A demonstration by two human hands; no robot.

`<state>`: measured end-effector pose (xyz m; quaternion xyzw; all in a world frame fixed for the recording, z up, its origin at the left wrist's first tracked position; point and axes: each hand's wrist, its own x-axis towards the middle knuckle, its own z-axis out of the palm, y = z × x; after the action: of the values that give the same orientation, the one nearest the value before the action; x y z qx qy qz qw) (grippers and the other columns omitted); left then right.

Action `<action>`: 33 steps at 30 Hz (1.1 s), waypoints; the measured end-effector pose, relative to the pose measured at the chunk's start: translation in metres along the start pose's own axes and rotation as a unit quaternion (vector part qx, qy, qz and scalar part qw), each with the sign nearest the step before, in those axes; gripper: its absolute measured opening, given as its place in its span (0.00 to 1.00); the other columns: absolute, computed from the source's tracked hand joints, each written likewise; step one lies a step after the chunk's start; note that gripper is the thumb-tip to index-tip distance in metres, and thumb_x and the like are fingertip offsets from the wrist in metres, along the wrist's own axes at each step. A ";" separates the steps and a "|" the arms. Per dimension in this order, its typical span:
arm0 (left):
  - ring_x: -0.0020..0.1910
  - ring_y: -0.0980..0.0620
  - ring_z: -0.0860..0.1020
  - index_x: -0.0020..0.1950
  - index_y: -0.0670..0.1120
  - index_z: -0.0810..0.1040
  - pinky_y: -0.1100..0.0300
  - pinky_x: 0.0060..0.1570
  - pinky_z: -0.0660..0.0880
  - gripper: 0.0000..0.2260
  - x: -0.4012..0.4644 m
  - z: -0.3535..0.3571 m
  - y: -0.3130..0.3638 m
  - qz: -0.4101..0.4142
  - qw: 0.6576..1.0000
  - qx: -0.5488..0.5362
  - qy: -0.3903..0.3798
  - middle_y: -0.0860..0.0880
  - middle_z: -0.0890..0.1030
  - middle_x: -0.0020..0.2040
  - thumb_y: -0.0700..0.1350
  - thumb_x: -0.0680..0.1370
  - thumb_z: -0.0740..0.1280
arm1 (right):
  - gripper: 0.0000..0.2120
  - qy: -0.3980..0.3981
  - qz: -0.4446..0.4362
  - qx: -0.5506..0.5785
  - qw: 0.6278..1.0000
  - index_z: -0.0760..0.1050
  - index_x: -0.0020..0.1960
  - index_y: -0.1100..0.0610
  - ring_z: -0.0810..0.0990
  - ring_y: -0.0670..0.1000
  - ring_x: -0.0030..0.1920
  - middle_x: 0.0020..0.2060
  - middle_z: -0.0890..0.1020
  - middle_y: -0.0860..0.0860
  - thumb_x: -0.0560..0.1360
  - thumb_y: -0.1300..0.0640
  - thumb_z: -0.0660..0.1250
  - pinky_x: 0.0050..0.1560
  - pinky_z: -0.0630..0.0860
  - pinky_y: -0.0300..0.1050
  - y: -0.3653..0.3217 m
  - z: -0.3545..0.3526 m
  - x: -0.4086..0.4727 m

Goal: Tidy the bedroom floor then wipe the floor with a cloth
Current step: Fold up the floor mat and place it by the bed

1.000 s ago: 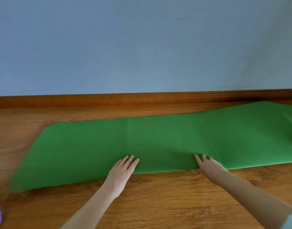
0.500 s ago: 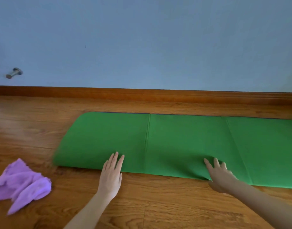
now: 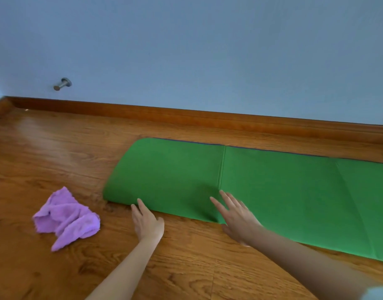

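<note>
While the wooden floor [image 3: 56,148] carries everything, work from the green mat [image 3: 273,191], folded lengthwise and lying along the skirting board [image 3: 208,115]. Your right hand [image 3: 236,215] rests flat on its near edge with fingers spread; your left hand [image 3: 146,221] lies with straight fingers at the near edge close to the rounded end. Press evenly along the fold so the layers stay aligned, I'd judge. The purple cloth [image 3: 67,217] waits crumpled on the floor, left of the mat, not touching it.
</note>
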<state>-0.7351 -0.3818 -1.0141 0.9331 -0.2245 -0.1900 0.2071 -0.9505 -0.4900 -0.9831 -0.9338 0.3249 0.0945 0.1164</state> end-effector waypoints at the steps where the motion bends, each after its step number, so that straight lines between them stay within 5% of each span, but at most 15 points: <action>1: 0.76 0.42 0.47 0.77 0.42 0.40 0.51 0.73 0.51 0.39 0.000 0.000 -0.001 0.022 0.999 0.022 0.007 0.40 0.44 0.77 0.41 0.77 0.65 | 0.38 0.001 -0.001 -0.003 1.000 0.37 0.77 0.50 0.44 0.57 0.76 0.76 0.42 0.57 0.79 0.53 0.60 0.74 0.46 0.52 -0.004 0.001 0.004; 6: 0.76 0.45 0.43 0.76 0.43 0.37 0.54 0.73 0.47 0.40 0.000 0.000 -0.006 0.118 0.988 0.100 0.012 0.42 0.41 0.77 0.44 0.78 0.65 | 0.38 -0.015 0.026 -0.018 0.999 0.34 0.76 0.53 0.41 0.58 0.76 0.76 0.40 0.58 0.79 0.51 0.59 0.74 0.45 0.53 -0.017 0.013 0.014; 10: 0.76 0.45 0.42 0.76 0.44 0.36 0.55 0.73 0.45 0.41 0.001 -0.003 -0.010 0.143 0.980 0.136 -0.004 0.41 0.40 0.77 0.47 0.77 0.66 | 0.40 0.000 0.049 -0.064 0.997 0.26 0.71 0.57 0.40 0.61 0.75 0.75 0.39 0.61 0.78 0.61 0.57 0.74 0.46 0.55 -0.014 0.020 0.019; 13: 0.76 0.44 0.42 0.76 0.44 0.37 0.54 0.73 0.45 0.42 0.006 -0.003 -0.012 0.155 0.977 0.149 -0.012 0.42 0.40 0.77 0.49 0.77 0.66 | 0.38 -0.002 0.076 -0.084 0.994 0.25 0.69 0.59 0.41 0.63 0.75 0.75 0.40 0.63 0.80 0.56 0.56 0.74 0.47 0.57 -0.012 0.024 0.021; 15: 0.76 0.44 0.42 0.77 0.45 0.38 0.53 0.73 0.46 0.42 0.010 -0.005 -0.011 0.167 0.972 0.162 -0.011 0.41 0.41 0.77 0.50 0.77 0.66 | 0.37 -0.007 0.090 -0.095 0.991 0.31 0.74 0.60 0.44 0.64 0.75 0.75 0.44 0.65 0.80 0.55 0.57 0.73 0.48 0.59 -0.012 0.025 0.021; 17: 0.76 0.43 0.42 0.77 0.47 0.40 0.51 0.73 0.48 0.41 0.015 -0.009 -0.007 0.190 0.964 0.185 0.002 0.41 0.42 0.77 0.51 0.76 0.67 | 0.41 0.048 0.087 -0.085 0.991 0.51 0.76 0.62 0.61 0.67 0.71 0.71 0.60 0.68 0.72 0.55 0.71 0.68 0.62 0.61 -0.009 0.021 0.021; 19: 0.76 0.44 0.43 0.77 0.51 0.43 0.49 0.72 0.51 0.40 0.021 -0.016 0.000 0.215 0.952 0.218 0.022 0.43 0.44 0.78 0.53 0.75 0.67 | 0.41 0.099 0.070 -0.054 0.991 0.74 0.64 0.63 0.79 0.64 0.57 0.57 0.79 0.65 0.54 0.59 0.83 0.52 0.78 0.59 -0.001 0.020 0.022; 20: 0.77 0.45 0.44 0.77 0.52 0.44 0.48 0.71 0.53 0.40 0.024 -0.020 0.004 0.227 0.944 0.236 0.036 0.44 0.45 0.78 0.54 0.75 0.67 | 0.39 0.123 0.066 -0.044 0.989 0.77 0.60 0.63 0.82 0.62 0.52 0.53 0.82 0.62 0.50 0.63 0.83 0.47 0.80 0.57 0.003 0.019 0.022; 26: 0.74 0.46 0.58 0.75 0.49 0.61 0.44 0.71 0.51 0.33 0.046 -0.050 0.036 0.273 0.924 0.237 0.128 0.45 0.63 0.74 0.46 0.73 0.71 | 0.38 0.245 0.045 0.022 0.968 0.79 0.58 0.62 0.83 0.56 0.50 0.51 0.84 0.56 0.49 0.73 0.79 0.46 0.80 0.47 0.011 -0.005 0.021; 31: 0.66 0.42 0.72 0.70 0.45 0.70 0.47 0.66 0.66 0.27 0.055 -0.066 0.050 0.297 0.918 0.227 0.136 0.41 0.75 0.66 0.38 0.72 0.72 | 0.35 0.275 0.045 0.041 0.959 0.79 0.58 0.62 0.84 0.56 0.50 0.51 0.83 0.57 0.51 0.65 0.82 0.46 0.80 0.49 0.014 -0.026 0.017; 33: 0.55 0.42 0.79 0.67 0.44 0.74 0.49 0.54 0.75 0.24 0.046 -0.071 0.055 0.281 0.932 0.182 0.140 0.41 0.81 0.57 0.36 0.71 0.72 | 0.41 0.244 0.073 0.024 0.967 0.78 0.59 0.63 0.83 0.57 0.51 0.53 0.83 0.59 0.47 0.61 0.84 0.46 0.80 0.50 0.016 -0.027 0.013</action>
<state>-0.6841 -0.4285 -0.9404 0.8710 -0.4764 0.0529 0.1080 -0.9483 -0.5171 -0.9633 -0.8992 0.4132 -0.1357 0.0490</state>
